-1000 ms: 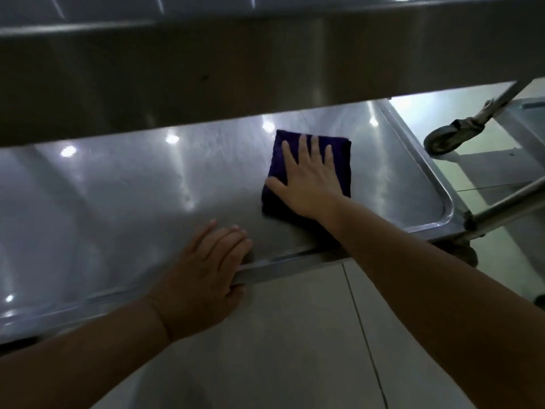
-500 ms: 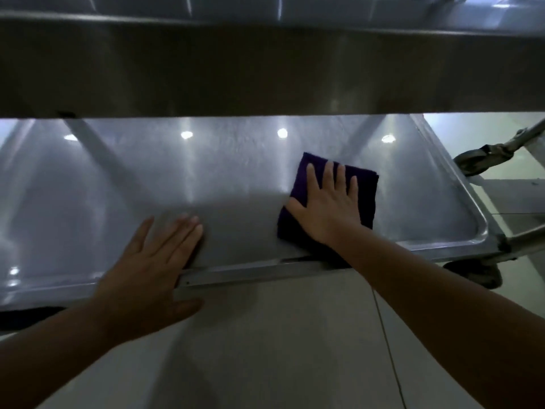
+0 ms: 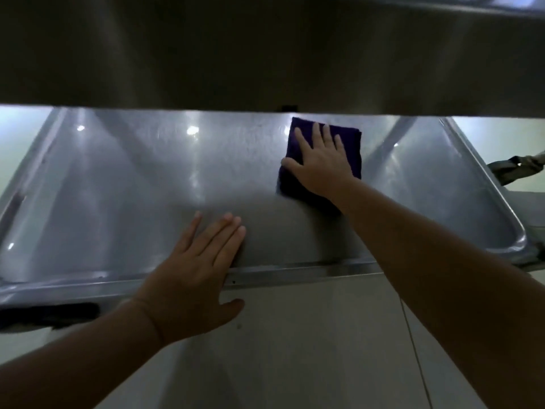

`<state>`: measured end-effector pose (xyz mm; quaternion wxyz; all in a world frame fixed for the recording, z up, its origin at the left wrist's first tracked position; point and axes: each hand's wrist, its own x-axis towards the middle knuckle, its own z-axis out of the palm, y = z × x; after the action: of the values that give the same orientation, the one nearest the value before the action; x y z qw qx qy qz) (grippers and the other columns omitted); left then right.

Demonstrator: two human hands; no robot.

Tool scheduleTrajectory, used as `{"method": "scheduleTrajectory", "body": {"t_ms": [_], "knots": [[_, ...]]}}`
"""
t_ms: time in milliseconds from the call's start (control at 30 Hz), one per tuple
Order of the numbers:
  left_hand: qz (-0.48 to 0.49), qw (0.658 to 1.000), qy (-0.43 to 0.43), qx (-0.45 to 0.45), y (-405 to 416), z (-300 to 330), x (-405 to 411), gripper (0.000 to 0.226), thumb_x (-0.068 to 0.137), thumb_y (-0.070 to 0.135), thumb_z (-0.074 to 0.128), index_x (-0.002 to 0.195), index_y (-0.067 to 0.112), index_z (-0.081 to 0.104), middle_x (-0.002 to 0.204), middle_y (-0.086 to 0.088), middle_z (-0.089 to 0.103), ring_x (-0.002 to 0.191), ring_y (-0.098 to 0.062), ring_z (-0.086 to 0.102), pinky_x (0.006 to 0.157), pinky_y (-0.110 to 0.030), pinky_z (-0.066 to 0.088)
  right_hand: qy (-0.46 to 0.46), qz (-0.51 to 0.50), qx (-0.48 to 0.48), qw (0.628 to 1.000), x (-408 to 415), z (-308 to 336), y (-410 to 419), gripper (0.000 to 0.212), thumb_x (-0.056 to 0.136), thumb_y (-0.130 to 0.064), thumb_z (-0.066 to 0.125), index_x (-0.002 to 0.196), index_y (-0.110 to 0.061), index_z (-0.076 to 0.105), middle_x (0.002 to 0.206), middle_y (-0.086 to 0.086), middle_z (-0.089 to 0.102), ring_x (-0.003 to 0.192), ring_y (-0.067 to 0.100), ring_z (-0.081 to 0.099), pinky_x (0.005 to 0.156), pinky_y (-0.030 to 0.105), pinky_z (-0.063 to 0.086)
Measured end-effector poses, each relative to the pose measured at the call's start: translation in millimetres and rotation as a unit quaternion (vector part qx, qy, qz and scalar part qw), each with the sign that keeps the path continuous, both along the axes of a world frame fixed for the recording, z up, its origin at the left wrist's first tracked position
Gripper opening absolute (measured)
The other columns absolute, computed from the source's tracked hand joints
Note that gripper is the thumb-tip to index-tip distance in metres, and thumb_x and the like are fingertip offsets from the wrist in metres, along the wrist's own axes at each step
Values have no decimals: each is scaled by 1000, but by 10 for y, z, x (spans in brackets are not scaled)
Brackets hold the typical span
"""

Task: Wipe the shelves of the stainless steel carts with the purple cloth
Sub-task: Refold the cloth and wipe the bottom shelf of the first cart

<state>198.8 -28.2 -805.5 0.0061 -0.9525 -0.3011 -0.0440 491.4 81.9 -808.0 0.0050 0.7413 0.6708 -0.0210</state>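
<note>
A folded purple cloth (image 3: 351, 143) lies flat on the lower stainless steel shelf (image 3: 126, 187) of the cart, towards its far side, right of centre. My right hand (image 3: 321, 163) presses on the cloth with straight, spread fingers. My left hand (image 3: 197, 267) rests flat across the shelf's near rim (image 3: 309, 271), fingers on the steel and thumb hanging below the edge. The far strip of the shelf is hidden by the shelf above.
The dark underside of the upper shelf (image 3: 265, 54) hangs low over the working space. The lower shelf has a raised lip with a rounded corner (image 3: 519, 240) at the right. A caster and frame of another cart (image 3: 513, 166) stand at the far right. Pale tiled floor (image 3: 324, 349) lies below.
My right hand has pushed the cloth away from the near rim towards the far side of the shelf. My left hand has shifted along the rim, and the view has dropped lower.
</note>
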Motion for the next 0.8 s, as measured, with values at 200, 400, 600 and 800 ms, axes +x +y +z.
{"method": "scheduleTrajectory", "body": {"t_ms": [200, 400, 600, 800], "knots": [[22, 999, -14, -25, -22, 80, -39, 72, 80, 48, 43, 130, -1, 52, 131, -18, 56, 125, -31, 50, 109, -54, 25, -16, 138, -62, 988, -504, 20, -880, 81, 90, -68, 24, 151, -29, -13, 159, 9, -18, 145, 25, -21, 115, 42, -14], [57, 998, 33, 10, 136, 199, -663, 95, 77, 71, 34, 140, 0, 42, 141, -18, 46, 134, -30, 39, 112, -49, 15, 33, 208, -129, 969, -747, 187, -1398, 67, 95, -63, 24, 143, -45, -20, 153, -5, -31, 138, 10, -35, 114, 34, -22], [110, 992, 63, -7, 146, 89, -1189, 98, 85, 74, 19, 140, -5, 37, 145, -22, 38, 135, -30, 35, 111, -52, 18, -3, 215, -79, 973, -840, 109, -844, 72, 86, -72, 14, 145, -44, -15, 158, -3, -20, 142, 11, -26, 115, 34, -17], [94, 994, 42, -18, 176, 53, -1226, 98, 74, 69, 40, 144, 0, 32, 151, -17, 31, 141, -25, 24, 112, -46, 16, 11, 79, -47, 996, -792, 60, 299, 74, 86, -74, 21, 150, -43, 1, 162, 2, -1, 147, 24, -11, 109, 45, -16]]}}
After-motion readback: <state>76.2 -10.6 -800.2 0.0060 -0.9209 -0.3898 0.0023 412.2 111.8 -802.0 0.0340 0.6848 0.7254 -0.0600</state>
